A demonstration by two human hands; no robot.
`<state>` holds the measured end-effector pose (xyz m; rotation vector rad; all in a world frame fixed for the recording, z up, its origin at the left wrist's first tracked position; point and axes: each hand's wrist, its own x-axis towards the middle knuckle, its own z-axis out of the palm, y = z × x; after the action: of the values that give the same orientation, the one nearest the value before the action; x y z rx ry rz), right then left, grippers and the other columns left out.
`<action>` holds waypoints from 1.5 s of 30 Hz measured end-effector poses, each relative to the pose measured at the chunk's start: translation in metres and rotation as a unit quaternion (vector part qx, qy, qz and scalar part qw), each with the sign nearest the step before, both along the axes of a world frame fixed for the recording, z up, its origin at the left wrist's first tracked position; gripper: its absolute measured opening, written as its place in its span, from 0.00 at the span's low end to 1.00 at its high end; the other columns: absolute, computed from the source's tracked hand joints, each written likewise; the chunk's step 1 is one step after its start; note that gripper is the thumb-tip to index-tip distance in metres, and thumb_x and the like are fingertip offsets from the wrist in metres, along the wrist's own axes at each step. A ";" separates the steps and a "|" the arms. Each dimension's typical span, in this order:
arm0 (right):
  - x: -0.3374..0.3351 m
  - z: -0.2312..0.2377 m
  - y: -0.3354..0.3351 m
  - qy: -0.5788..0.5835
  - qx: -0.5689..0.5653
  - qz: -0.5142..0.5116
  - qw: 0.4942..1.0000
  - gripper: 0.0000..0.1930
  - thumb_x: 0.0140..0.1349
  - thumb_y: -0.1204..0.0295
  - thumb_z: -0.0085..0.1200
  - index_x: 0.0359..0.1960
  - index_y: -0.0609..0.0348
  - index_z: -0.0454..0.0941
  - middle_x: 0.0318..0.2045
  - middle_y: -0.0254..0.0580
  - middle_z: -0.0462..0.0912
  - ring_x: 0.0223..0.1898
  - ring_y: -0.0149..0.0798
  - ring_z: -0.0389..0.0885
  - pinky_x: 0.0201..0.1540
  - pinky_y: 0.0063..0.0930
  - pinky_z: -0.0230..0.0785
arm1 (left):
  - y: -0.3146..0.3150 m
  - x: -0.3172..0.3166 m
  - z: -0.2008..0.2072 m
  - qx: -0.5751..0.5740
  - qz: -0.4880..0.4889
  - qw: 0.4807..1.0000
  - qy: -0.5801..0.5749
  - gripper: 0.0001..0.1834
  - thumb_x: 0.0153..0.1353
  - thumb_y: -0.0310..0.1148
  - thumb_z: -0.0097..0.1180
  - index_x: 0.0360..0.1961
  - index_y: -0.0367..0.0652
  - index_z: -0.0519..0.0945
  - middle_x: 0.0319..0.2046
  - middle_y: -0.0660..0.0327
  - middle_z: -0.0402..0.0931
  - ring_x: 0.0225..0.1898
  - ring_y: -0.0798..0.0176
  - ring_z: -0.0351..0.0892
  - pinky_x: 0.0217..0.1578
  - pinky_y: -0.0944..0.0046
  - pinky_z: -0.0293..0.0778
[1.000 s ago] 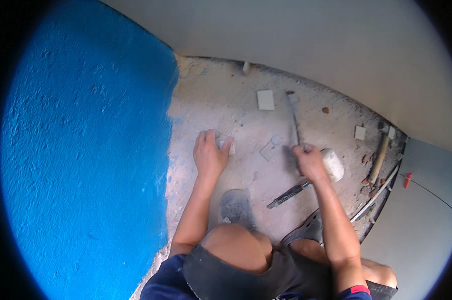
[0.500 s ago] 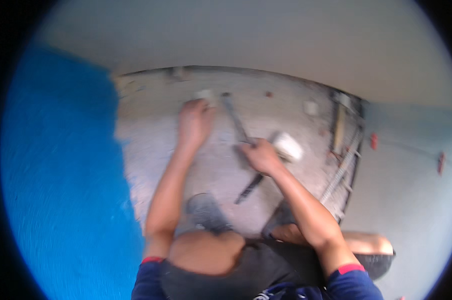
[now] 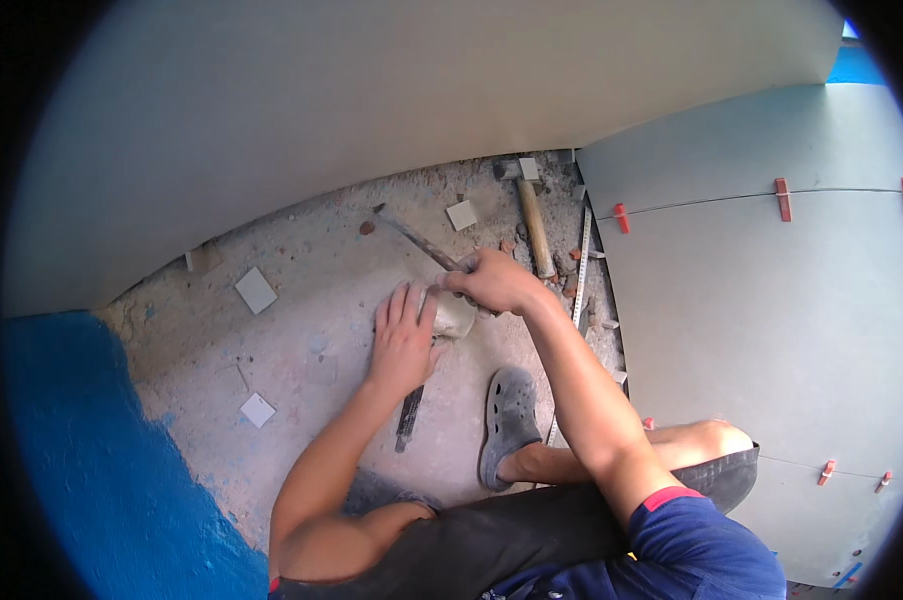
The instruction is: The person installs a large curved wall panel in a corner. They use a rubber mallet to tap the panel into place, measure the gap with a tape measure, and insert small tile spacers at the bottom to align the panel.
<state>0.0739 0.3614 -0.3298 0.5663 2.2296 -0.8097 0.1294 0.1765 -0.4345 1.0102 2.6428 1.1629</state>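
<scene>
My right hand (image 3: pixel 494 281) is closed round one end of a long, thin metal bar (image 3: pixel 420 242). The bar's dark, bent tip points to the far left, just above the rough floor. My left hand (image 3: pixel 405 343) lies with its fingers stretched out, beside a whitish rounded object (image 3: pixel 454 316) whose kind I cannot make out. Under that hand runs a dark, flat tool; its black end (image 3: pixel 409 418) shows below the wrist. Whether my left fingers press on the tool or the whitish object I cannot tell.
Small pale tile pieces (image 3: pixel 257 290) lie scattered on the dusty floor. A wooden-handled hammer (image 3: pixel 536 230) lies at the far right, near rubble and a marked strip (image 3: pixel 583 265). Grey wall tiles (image 3: pixel 732 320) with red wedges (image 3: pixel 783 200) stand right; a blue wall (image 3: pixel 82 430) stands left.
The view has turned to the right. My left hand has come away from a small pale piece and down beside the whitish object and my right hand, which still grips the bar.
</scene>
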 end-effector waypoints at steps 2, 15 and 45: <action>0.010 -0.023 0.022 0.045 0.009 -0.020 0.999 0.24 0.59 0.49 0.66 0.28 0.63 0.86 0.17 0.32 0.76 0.19 0.28 0.71 0.24 0.31 0.64 | 0.010 -0.017 -0.014 0.022 -0.038 0.999 -0.018 0.43 0.44 0.35 0.76 0.62 0.36 0.69 0.58 0.47 0.67 0.63 0.41 0.65 0.63 0.45 0.64; 0.039 -0.084 0.036 -0.004 0.088 0.057 0.994 0.28 0.62 0.48 0.58 0.37 0.68 0.86 0.30 0.59 0.87 0.37 0.52 0.87 0.44 0.44 0.76 | -0.023 0.003 -0.030 0.040 0.113 0.986 -0.115 0.45 0.38 0.38 0.80 0.57 0.34 0.71 0.56 0.44 0.69 0.59 0.38 0.66 0.61 0.44 0.65; -0.020 -0.052 -0.176 -0.010 -0.315 -0.076 0.946 0.21 0.75 0.54 0.47 0.28 0.57 0.71 0.17 0.30 0.72 0.15 0.29 0.68 0.21 0.29 0.61 | -0.162 -0.122 -0.007 0.072 0.278 0.947 -0.147 0.38 0.48 0.31 0.75 0.62 0.36 0.74 0.58 0.46 0.76 0.63 0.43 0.73 0.63 0.53 0.70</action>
<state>0.0538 0.1850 -0.3816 0.4239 1.7726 -1.5044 0.0077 0.0143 -0.4411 0.0607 2.6869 1.4779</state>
